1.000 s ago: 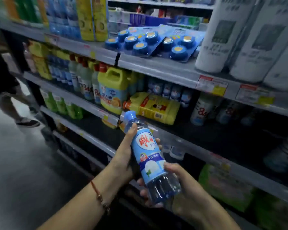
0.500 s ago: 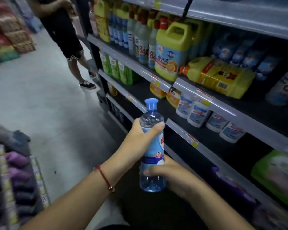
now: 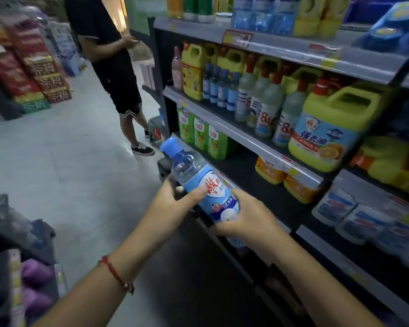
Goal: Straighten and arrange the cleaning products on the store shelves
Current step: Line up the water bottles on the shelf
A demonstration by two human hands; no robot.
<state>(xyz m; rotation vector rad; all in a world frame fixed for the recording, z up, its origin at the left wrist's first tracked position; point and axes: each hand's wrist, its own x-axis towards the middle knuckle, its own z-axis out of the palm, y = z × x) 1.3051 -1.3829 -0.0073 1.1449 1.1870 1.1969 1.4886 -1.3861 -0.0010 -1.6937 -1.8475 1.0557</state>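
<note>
I hold a clear detergent bottle point(image 3: 200, 182) with a blue cap and a blue-and-white label, tilted with its cap up and to the left, in front of the shelves. My left hand point(image 3: 175, 204) grips its middle from the left, thumb across the label. My right hand point(image 3: 248, 218) wraps its lower part, hiding the base. On the shelf point(image 3: 241, 135) to the right stand a row of similar small blue bottles point(image 3: 219, 89), white bottles with red caps point(image 3: 267, 107) and a big yellow jug point(image 3: 326, 131).
A person in black shorts point(image 3: 118, 74) stands in the aisle by the shelf's far end. Green bottles point(image 3: 202, 135) and orange packs point(image 3: 283, 178) sit on the lower shelf. Stacked boxes point(image 3: 33, 74) line the left side. Purple goods point(image 3: 33, 279) are at lower left.
My view has swung left along the aisle. The bottle went from upright to tilted left, and my right hand moved up over its lower label. Both hands keep hold of it.
</note>
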